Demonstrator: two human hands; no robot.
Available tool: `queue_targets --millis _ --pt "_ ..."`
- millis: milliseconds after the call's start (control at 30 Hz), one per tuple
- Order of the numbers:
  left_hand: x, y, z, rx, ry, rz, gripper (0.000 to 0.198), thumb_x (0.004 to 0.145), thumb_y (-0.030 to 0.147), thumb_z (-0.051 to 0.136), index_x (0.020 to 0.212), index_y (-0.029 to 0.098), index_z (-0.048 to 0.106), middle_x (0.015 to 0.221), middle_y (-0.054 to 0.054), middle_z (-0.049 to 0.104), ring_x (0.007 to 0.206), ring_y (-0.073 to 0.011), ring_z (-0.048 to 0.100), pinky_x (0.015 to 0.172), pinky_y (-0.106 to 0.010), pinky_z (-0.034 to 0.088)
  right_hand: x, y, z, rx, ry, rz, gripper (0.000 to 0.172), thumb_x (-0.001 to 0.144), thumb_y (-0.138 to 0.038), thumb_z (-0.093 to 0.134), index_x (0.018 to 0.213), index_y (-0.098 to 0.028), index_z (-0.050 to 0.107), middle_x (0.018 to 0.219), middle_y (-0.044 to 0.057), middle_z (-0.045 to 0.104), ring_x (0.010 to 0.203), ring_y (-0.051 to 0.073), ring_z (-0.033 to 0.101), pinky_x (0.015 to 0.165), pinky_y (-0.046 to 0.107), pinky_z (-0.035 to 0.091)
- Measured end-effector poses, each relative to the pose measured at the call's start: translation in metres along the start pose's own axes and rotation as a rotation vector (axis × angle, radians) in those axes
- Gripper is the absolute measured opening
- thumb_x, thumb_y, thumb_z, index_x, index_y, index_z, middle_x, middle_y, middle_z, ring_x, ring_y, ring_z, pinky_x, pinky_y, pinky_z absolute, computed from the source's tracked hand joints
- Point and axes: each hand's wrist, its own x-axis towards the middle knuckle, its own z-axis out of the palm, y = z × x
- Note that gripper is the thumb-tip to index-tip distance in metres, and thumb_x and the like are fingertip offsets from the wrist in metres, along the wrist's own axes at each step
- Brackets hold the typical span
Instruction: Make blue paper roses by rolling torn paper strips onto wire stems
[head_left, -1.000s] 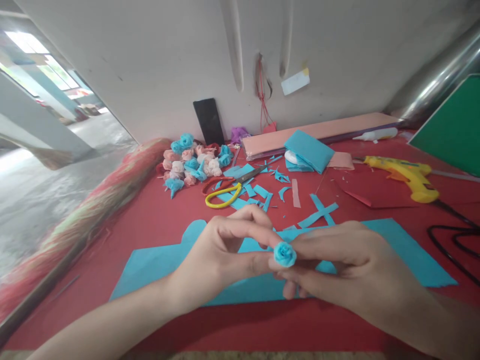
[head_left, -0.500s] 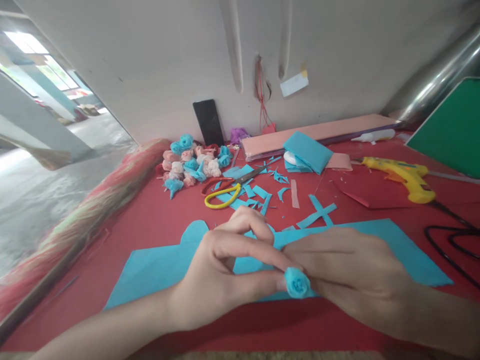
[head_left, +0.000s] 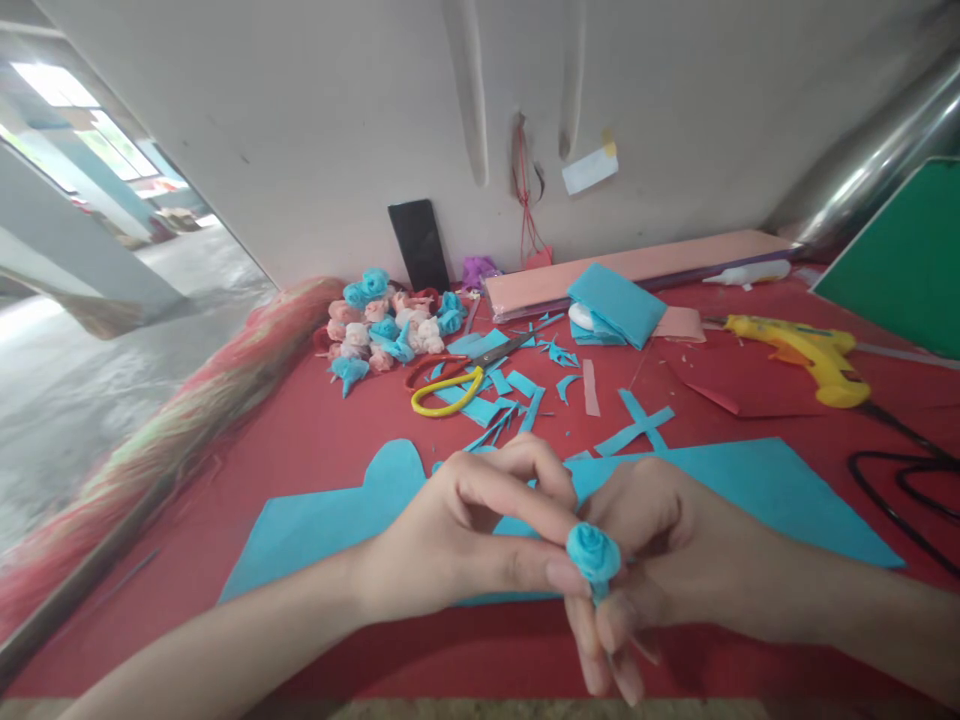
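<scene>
While hands (head_left: pixel 457 545) (head_left: pixel 679 545) pinch blue flower (head_left: pixel 593 551), white bottle (head_left: pixel 752 272) lies sideways, contents unclear.

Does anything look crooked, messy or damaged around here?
The white slip on the wall sits slanted, not level. Blue scraps lie scattered around the scissors, so that patch of the red table looks untidy. I see no spill, and the blue flower in the left hand and right hand shows no obvious damage.

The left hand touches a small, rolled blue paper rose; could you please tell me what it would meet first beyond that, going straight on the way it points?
The person's bare right hand, most likely: it lies just past the rose, though depth is unclear.
</scene>
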Motion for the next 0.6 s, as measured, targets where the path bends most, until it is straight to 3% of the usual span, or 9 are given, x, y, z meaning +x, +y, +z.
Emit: queue_targets --millis 167,300,400,500,600 --pt "-0.003 -0.005 0.004 -0.033 0.15 0.009 0.005 0.073 0.028 0.077 0.077 0.032 0.077 0.072 0.003 0.048 0.07 -0.0088 0.047 0.07 -0.024 0.043 0.002 0.001 0.002 -0.092 0.159 -0.076 0.026 0.077 -0.039 0.072 0.068 -0.014 0.075 0.055 -0.001 0.062 0.049 0.006 0.055 0.048 0.015 0.044" --pt "-0.003 -0.008 0.006 0.038 0.288 0.06 0.005 0.071 0.026 0.078 0.073 0.032 0.077 0.068 0.002 0.049 0.07 -0.0101 0.047 0.067 -0.025 0.041 0.001 -0.001 0.005 -0.584 0.427 -0.374 0.016 0.081 -0.02 0.069 0.066 -0.016 0.071 0.057 -0.003 0.064 0.051 0.007 0.057 0.048 0.014 0.046" --pt "-0.002 -0.011 0.006 0.083 0.357 0.068 0.005 0.072 0.027 0.077 0.072 0.032 0.077 0.067 0.002 0.05 0.07 -0.0116 0.048 0.067 -0.027 0.041 -0.001 0.004 0.007 -0.979 0.572 -0.567 0.025 0.088 -0.02 0.06 0.065 -0.016 0.068 0.059 0.0 0.067 0.052 0.01 0.061 0.046 0.017 0.045" --pt "-0.002 -0.011 0.007 0.162 0.374 0.085 0.007 0.072 0.023 0.077 0.07 0.03 0.076 0.065 0.003 0.051 0.068 -0.0109 0.049 0.066 -0.027 0.041 -0.003 0.01 0.01 -1.249 0.666 -0.664 0.032 0.093 -0.02 0.051 0.065 -0.016 0.064 0.062 0.002 0.069 0.051 0.011 0.062 0.047 0.022 0.044" --pt "-0.002 -0.006 0.01 0.397 0.355 0.193 0.011 0.071 0.018 0.077 0.064 0.025 0.074 0.06 0.005 0.051 0.062 -0.0087 0.047 0.064 -0.025 0.041 -0.005 0.012 0.014 -1.424 0.713 -0.756 0.035 0.096 -0.016 0.045 0.065 -0.017 0.06 0.059 0.0 0.067 0.047 0.011 0.059 0.049 0.026 0.043"
